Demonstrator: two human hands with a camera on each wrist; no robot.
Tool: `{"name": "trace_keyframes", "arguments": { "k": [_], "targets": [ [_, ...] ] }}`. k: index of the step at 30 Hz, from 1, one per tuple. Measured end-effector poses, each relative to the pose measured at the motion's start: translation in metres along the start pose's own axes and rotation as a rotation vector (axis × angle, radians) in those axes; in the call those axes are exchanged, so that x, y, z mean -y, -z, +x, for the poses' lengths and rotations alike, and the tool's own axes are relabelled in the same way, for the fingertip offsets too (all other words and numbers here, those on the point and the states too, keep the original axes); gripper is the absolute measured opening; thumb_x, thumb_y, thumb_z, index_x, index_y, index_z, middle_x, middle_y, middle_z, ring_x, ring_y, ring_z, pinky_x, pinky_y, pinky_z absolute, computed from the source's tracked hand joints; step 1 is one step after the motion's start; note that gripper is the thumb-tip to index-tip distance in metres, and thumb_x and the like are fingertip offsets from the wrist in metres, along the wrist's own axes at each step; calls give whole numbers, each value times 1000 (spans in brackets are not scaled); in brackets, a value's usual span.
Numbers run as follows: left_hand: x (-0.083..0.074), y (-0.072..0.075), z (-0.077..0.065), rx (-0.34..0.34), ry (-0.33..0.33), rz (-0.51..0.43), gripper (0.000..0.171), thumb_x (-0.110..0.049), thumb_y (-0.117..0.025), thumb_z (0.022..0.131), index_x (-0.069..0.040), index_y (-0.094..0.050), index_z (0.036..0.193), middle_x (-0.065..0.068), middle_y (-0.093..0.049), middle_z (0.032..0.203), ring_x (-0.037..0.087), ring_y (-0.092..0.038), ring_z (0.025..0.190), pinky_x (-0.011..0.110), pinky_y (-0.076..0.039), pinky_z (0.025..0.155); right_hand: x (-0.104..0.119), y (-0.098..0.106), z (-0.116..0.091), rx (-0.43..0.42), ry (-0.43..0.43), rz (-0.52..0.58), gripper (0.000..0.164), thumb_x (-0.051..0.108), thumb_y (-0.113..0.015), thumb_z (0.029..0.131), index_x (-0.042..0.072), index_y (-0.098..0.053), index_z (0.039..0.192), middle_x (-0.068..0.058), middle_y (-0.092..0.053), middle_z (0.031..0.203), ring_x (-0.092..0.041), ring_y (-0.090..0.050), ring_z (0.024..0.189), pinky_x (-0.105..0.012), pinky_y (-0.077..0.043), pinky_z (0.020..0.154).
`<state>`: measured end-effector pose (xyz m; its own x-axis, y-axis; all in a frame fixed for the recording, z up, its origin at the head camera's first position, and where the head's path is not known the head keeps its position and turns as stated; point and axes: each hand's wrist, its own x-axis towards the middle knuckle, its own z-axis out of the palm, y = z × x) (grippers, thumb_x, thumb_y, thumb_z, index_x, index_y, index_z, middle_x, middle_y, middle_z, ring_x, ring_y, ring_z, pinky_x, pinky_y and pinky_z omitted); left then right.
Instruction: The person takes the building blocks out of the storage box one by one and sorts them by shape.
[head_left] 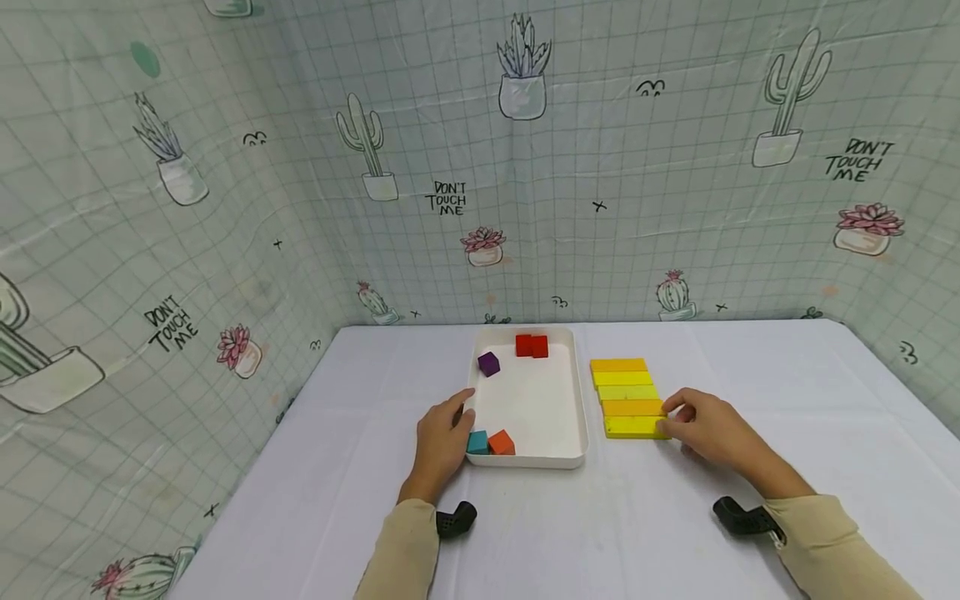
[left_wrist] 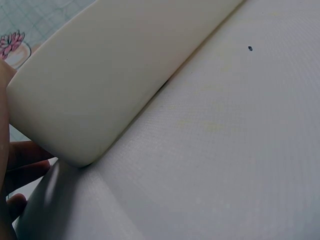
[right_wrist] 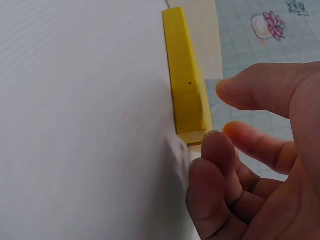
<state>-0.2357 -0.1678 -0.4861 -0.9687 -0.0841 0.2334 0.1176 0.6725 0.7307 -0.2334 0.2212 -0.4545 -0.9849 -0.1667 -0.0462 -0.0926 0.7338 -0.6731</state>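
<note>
My left hand (head_left: 442,437) rests at the left rim of a white tray (head_left: 582,417), thumb and index finger spread apart near the front corner. In the left wrist view the tray's outer wall (left_wrist: 100,85) fills the upper part, with fingertips (left_wrist: 30,156) beside its corner. My right hand (head_left: 708,425) is at the right ends of several yellow and orange-yellow blocks laid side by side. Its fingertips are right at the end of the nearest yellow block (head_left: 633,427). The right wrist view shows that block (right_wrist: 185,75) beyond the fingers, which stand apart.
Inside the tray sit two red cubes (head_left: 532,346) at the back, a purple cube (head_left: 488,363) at the left, and a teal cube (head_left: 477,442) beside an orange cube (head_left: 501,443) in front. A white cloth (head_left: 600,533) covers the table. Printed curtains (head_left: 600,167) surround it.
</note>
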Motion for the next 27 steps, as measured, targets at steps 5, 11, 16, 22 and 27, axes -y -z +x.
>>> {"name": "trace_keyframes", "arguments": {
  "k": [5,11,16,22,27],
  "targets": [
    [-1,0,1,-3,16,2,38,-24,-56,101,-20,-62,139,8,-65,130,30,-55,122,55,-40,106,11,0,6,23,55,110,38,25,-69,94,-3,-60,118,-7,-60,84,-22,-54,66,-32,-48,55],
    [0,-1,0,-1,23,-6,38,-24,-56,101,-21,-62,139,8,-65,130,30,-55,122,55,-40,106,27,-4,17,74,85,235,40,25,-70,94,-4,-60,121,-9,-64,87,-24,-58,73,-33,-53,62],
    [0,-1,1,-6,15,-3,38,-23,-56,101,-20,-63,138,8,-65,129,30,-56,121,54,-40,106,50,-13,30,126,143,316,40,23,-69,95,-4,-60,122,-12,-66,92,-26,-60,78,-34,-55,65],
    [2,-2,-1,-3,1,0,38,-23,-56,101,-20,-63,138,7,-66,129,29,-56,120,53,-41,106,70,-30,42,252,198,364,41,25,-70,94,-1,-61,124,-14,-65,96,-28,-64,84,-37,-56,71],
    [2,-1,1,-3,9,8,38,-24,-56,101,-21,-62,139,7,-66,129,28,-56,120,53,-40,106,84,-38,53,339,258,343,39,21,-66,95,0,-60,127,-11,-66,98,-30,-64,90,-39,-56,74]
  ]
}}
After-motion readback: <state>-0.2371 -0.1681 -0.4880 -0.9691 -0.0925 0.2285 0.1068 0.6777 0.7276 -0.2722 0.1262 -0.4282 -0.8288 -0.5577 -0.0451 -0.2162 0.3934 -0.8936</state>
